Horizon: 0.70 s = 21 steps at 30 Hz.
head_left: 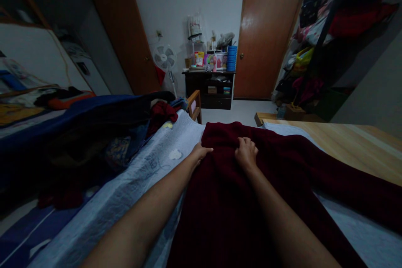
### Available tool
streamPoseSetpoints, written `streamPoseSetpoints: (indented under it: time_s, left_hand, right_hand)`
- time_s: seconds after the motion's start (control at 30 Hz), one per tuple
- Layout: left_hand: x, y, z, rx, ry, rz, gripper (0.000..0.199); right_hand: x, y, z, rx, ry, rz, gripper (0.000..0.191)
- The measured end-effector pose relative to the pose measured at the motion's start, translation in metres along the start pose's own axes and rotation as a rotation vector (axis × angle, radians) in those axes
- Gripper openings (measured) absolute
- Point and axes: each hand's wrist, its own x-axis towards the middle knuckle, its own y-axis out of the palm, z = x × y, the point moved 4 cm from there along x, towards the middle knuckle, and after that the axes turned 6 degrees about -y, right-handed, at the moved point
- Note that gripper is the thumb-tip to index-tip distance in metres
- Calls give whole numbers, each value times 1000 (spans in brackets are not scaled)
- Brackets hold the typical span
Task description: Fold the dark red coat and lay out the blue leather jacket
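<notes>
A dark red long-sleeved sweater [226, 201] lies spread over a pale patterned cloth [169, 163], one sleeve stretched out to the right. At the sweater's left edge, near its far end, my left hand [200, 153] has its thumb on top of the fabric and its fingers partly hidden at the edge; it appears to grip there. My right hand [246, 153] rests on the upper middle of the sweater, fingers curled closed on the knit. Small folds run through the fabric between both hands.
A heap of dark clothes [103, 130] lies to the left. Beyond stand a wooden chair [194, 104], a white fan [165, 56] and a dark cabinet [207, 102] with items on it. A wooden board surface [348, 138] is at right, below hanging bags and clothes [354, 21].
</notes>
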Motion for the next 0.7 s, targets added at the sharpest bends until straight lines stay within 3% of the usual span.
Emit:
streamPoseSetpoints:
  time_s: [0.1,0.2,0.4,0.7]
  left_hand:
    - [0,2,2,-25,48,-12,39]
    - [3,-1,6,-15,78,-43,43]
    - [-2,-17,16,141,89,-124,30]
    - [-14,-26,13,384,127,-240,20]
  right_hand:
    - [13,6,36,126,-320,102,44]
    - [26,22,59,148,-464,243,50]
    - [43,59,47,62,-318,452,55]
    - [50,75,35,18,-229,500,59]
